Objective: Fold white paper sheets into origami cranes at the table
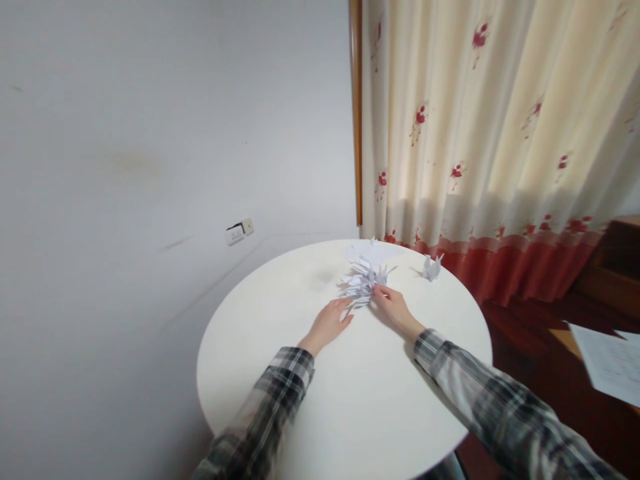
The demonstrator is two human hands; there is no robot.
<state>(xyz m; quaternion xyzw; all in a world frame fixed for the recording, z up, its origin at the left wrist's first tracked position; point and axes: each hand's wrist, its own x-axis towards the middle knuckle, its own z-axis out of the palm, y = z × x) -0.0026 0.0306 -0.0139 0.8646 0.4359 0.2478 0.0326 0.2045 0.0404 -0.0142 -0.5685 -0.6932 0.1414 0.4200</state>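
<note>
A pile of folded white paper cranes (364, 281) lies near the far side of a round white table (280, 347). My left hand (331, 321) rests flat with its fingers stretched out, its fingertips touching the near left edge of the pile. My right hand (393, 307) reaches in from the right, its fingers curled at the pile's near right edge and touching the paper. One more paper crane (431, 267) stands apart to the right. A flat white sheet (371, 251) lies behind the pile. Both of my sleeves are plaid.
A cream curtain with red flowers (500, 147) hangs behind the table on the right. A plain wall with a socket (239, 231) is on the left. Printed paper (610, 360) lies on dark wooden furniture at the far right.
</note>
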